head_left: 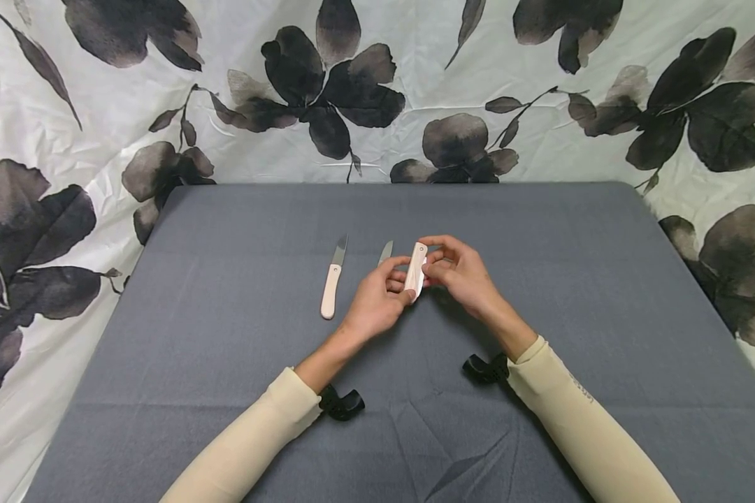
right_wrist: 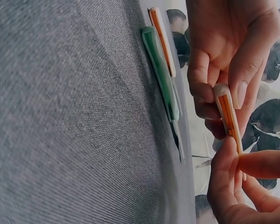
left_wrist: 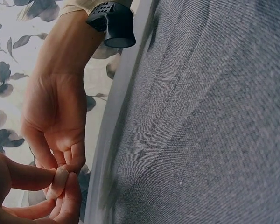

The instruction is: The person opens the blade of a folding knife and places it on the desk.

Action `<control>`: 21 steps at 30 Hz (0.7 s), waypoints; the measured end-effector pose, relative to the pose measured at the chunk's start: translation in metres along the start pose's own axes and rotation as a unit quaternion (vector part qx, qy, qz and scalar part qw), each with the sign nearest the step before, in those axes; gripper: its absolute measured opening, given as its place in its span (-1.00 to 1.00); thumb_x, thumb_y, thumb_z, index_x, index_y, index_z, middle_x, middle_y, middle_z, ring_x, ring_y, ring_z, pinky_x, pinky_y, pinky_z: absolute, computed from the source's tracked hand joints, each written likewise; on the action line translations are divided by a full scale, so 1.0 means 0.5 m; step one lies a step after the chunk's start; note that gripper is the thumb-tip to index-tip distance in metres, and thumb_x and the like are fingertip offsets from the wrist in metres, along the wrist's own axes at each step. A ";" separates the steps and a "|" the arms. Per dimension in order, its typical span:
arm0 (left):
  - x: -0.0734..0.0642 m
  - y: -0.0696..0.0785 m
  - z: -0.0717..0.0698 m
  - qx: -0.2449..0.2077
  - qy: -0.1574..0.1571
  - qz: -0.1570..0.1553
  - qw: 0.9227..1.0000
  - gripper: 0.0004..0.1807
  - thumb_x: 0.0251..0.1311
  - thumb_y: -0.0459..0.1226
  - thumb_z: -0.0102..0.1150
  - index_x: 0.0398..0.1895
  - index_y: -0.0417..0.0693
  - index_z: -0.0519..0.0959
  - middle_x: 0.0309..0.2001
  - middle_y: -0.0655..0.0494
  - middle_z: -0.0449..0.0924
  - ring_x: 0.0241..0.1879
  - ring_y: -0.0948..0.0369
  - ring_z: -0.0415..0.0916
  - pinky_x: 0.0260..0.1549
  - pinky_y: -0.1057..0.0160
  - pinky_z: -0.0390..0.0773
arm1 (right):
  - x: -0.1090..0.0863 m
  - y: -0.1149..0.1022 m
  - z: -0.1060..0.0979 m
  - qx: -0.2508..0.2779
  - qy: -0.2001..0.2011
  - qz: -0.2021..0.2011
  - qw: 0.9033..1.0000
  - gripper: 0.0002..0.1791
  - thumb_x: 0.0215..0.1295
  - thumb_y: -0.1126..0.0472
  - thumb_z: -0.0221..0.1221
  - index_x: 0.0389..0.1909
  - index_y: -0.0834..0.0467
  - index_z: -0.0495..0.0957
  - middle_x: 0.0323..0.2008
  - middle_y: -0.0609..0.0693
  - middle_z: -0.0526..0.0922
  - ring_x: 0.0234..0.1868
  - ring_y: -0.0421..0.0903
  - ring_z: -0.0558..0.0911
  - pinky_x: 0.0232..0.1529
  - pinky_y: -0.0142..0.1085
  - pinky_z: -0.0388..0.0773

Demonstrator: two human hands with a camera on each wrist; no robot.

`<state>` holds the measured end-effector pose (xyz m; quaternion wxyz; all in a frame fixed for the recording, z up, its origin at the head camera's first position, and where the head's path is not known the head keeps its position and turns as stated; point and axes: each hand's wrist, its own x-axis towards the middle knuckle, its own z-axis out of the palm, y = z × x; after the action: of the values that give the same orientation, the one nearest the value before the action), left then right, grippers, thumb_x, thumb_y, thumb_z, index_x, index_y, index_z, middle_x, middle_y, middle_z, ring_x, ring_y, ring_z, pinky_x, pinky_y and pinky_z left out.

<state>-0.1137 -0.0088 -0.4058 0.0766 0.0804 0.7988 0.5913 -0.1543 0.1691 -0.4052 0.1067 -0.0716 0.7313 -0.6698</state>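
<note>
Raised over the table is a folding knife (head_left: 416,269) with a pale handle, held upright between both hands. The left hand (head_left: 380,297) grips the lower end of the handle between thumb and fingers. At its right side, the thumb and fingers of the right hand (head_left: 462,274) pinch the knife near the upper part. A whitish strip runs along the handle's right edge. The right wrist view shows the orange inside of the held knife's handle (right_wrist: 227,109). Fingers hide part of the knife in the left wrist view.
An unfolded knife (head_left: 331,283) with a pale handle lies left of the hands. Another knife's blade (head_left: 386,250) shows behind the left hand; its green handle (right_wrist: 159,72) appears in the right wrist view. Grey cloth (head_left: 226,314) covers the table, before a floral curtain (head_left: 377,154).
</note>
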 end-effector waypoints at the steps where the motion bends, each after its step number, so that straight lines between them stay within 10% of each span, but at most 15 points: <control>1: 0.000 0.000 -0.001 -0.001 -0.002 0.001 1.000 -0.40 0.27 -0.50 0.23 0.41 -0.21 0.44 0.01 -0.23 0.70 -0.14 0.09 0.71 -0.20 0.34 0.66 | 0.001 0.000 -0.001 0.002 0.000 -0.001 1.000 -0.45 0.34 0.57 0.12 0.37 0.38 0.42 -0.23 0.12 0.53 -0.39 -0.26 0.67 -0.26 -0.34 0.74; 21: -0.002 -0.003 -0.015 -0.033 -0.042 -0.015 0.998 -0.36 0.22 -0.55 0.18 0.41 -0.20 0.46 -0.06 -0.21 0.67 -0.28 0.29 0.60 -0.29 0.43 0.55 | 0.001 -0.012 -0.039 -0.049 -0.060 0.009 0.997 -0.51 0.35 0.53 0.12 0.31 0.42 0.47 -0.28 0.05 0.60 -0.37 -0.22 0.68 -0.25 -0.25 0.74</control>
<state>-0.1142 -0.0164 -0.4051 0.1215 0.0903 0.7759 0.6124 -0.1599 0.1872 -0.3977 0.1528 -0.1097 0.7565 -0.6263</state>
